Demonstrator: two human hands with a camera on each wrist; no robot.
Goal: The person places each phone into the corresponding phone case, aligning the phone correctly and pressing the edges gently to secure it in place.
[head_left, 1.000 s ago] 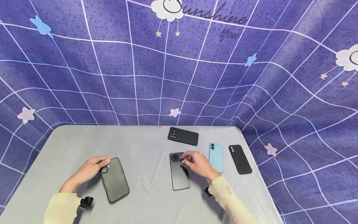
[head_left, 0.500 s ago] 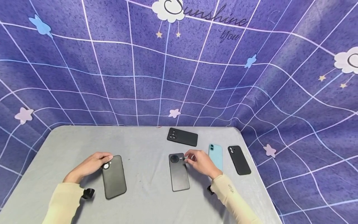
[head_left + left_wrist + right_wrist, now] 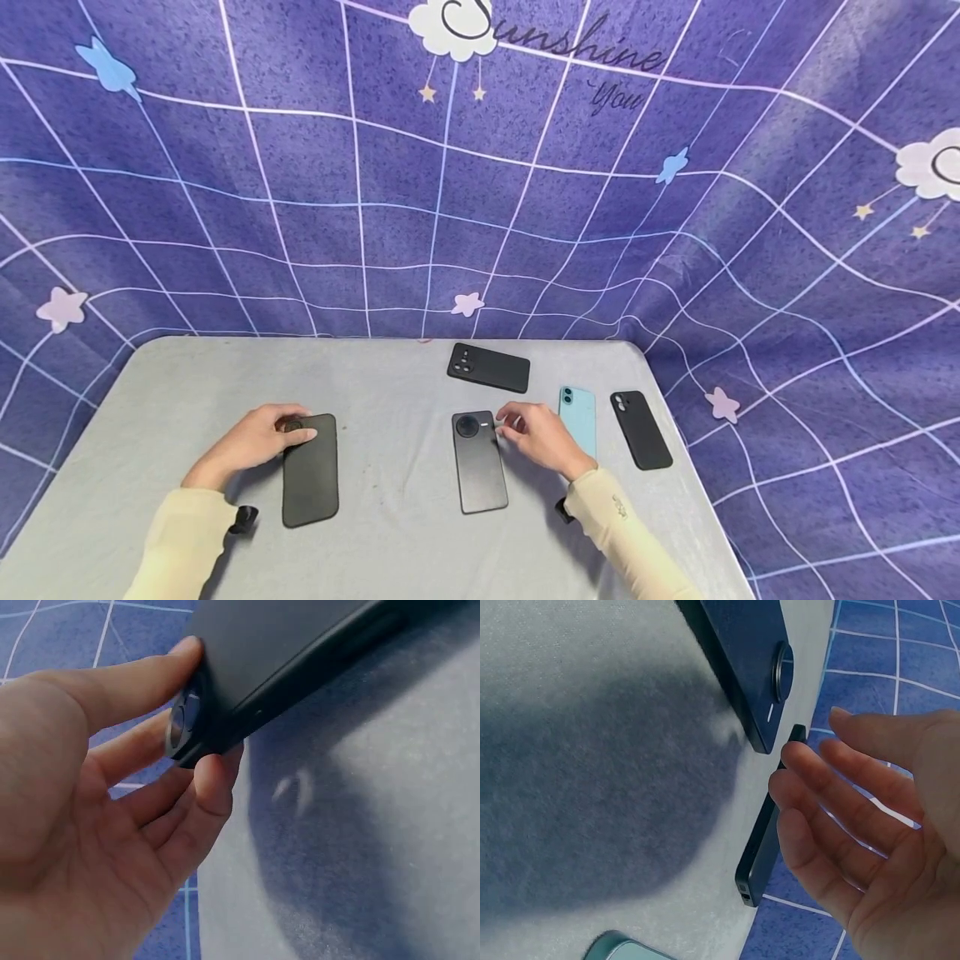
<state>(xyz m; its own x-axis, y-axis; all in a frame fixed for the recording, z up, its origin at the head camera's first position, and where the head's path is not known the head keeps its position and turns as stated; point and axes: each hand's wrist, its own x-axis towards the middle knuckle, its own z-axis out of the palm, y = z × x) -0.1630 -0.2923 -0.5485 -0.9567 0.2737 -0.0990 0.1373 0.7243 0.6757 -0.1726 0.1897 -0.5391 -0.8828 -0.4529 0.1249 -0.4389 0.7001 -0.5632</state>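
Near the left of the table, a dark grey phone (image 3: pixel 311 483) with a round camera area at its top corner lies back side up. My left hand (image 3: pixel 255 440) pinches that corner; in the left wrist view the thumb (image 3: pixel 142 686) rests on the phone's back (image 3: pixel 277 645) by the lens, fingers at its edge. Another grey phone (image 3: pixel 482 475), with a big round camera (image 3: pixel 468 426), lies mid-table. Just off its top right corner my right hand (image 3: pixel 538 437) hovers with loosely bent fingers, holding nothing; the right wrist view shows a gap between fingers and phone (image 3: pixel 746 652).
Behind the right hand, a black phone-shaped item (image 3: pixel 491 368) with camera openings lies sideways. A light blue phone (image 3: pixel 577 421), partly covered by the right hand, and a black phone case (image 3: pixel 642 429) lie at the right. Purple grid-patterned cloth (image 3: pixel 390 208) hangs behind the grey table (image 3: pixel 390 550).
My left hand has shifted slightly right and turned the phone straighter, and its thumb now covers part of the camera corner. My right hand has drawn slightly away from the middle phone's corner.
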